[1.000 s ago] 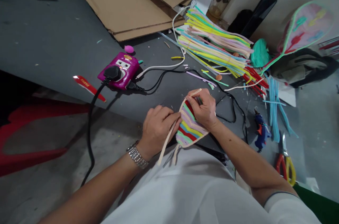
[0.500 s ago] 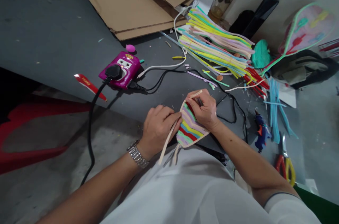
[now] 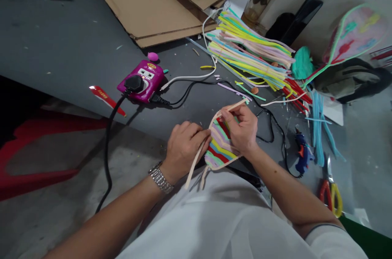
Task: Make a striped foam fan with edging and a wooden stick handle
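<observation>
A small panel (image 3: pixel 221 146) of striped pipe cleaners, in red, yellow, green, lilac and blue with a cream edging, is held between my hands close to my shirt. My left hand (image 3: pixel 185 144) pinches its left edge, where a cream pipe cleaner (image 3: pixel 193 168) trails down past the fingers. My right hand (image 3: pixel 243 126) is closed at the upper right, with thumb and fingers on the cream pipe cleaner strip (image 3: pixel 238 106) that runs along the top edge and sticks out beyond it. The fingers cover part of the panel's right side.
Bundles of coloured pipe cleaners (image 3: pixel 251 54) lie at the back. To the right are a blue glue gun (image 3: pixel 302 152) and scissors (image 3: pixel 330 189). A purple power socket (image 3: pixel 142 81) with black cables and a red cutter knife (image 3: pixel 107 100) are at left. Cardboard sheets (image 3: pixel 153 5) lie behind.
My right hand has shifted right and slightly away from the panel, drawing the cream strip's free end outward to the upper right. My left hand keeps its pinch.
</observation>
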`<state>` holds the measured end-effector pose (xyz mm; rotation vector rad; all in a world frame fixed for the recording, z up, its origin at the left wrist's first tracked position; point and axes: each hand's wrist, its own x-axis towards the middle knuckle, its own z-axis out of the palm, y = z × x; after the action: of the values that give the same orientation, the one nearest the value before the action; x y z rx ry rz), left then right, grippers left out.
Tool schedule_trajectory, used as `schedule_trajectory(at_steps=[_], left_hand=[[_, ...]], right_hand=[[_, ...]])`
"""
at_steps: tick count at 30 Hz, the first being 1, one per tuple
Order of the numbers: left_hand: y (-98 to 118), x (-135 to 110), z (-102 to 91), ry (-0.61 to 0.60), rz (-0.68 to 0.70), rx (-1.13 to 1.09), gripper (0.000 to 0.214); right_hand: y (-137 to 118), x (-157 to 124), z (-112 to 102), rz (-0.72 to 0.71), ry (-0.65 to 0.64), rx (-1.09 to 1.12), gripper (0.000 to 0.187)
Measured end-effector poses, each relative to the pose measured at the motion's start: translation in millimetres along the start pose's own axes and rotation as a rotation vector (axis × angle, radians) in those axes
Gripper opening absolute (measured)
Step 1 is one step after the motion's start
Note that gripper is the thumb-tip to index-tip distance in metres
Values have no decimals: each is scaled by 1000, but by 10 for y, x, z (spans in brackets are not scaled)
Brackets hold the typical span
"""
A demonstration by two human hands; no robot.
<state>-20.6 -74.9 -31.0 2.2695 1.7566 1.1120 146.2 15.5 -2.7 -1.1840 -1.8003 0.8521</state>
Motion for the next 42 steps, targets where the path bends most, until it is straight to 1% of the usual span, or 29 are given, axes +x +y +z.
schedule_trajectory(at_steps=[2, 5, 8, 10, 18, 27, 31, 36, 42], left_hand=[[0, 0, 6, 6, 6, -2, 10], [-1, -6, 18, 14, 5, -1, 9], [-1, -12, 23, 16, -5, 4, 9], [1, -13, 19, 12, -6, 6, 9], [11, 2, -5, -1, -2, 1, 9], [5, -2, 11, 2, 2, 6, 9], [7, 0, 10, 8, 7, 8, 9], [6, 3, 10, 10, 7, -2, 8], [3, -4, 19, 13, 2, -9, 8]], right_hand=[[-12, -58, 8, 21, 43, 29, 14], [45, -130, 16, -74, 48, -56, 13], [124, -167, 14, -192, 21, -146, 8], [151, -169, 11, -244, 1, -177, 7], [131, -112, 23, -350, -59, -252, 8], [134, -128, 28, -354, -40, -199, 8], [120, -116, 28, -386, -82, -229, 8], [120, -104, 35, -373, -111, -220, 10], [149, -128, 27, -358, -45, -142, 9]])
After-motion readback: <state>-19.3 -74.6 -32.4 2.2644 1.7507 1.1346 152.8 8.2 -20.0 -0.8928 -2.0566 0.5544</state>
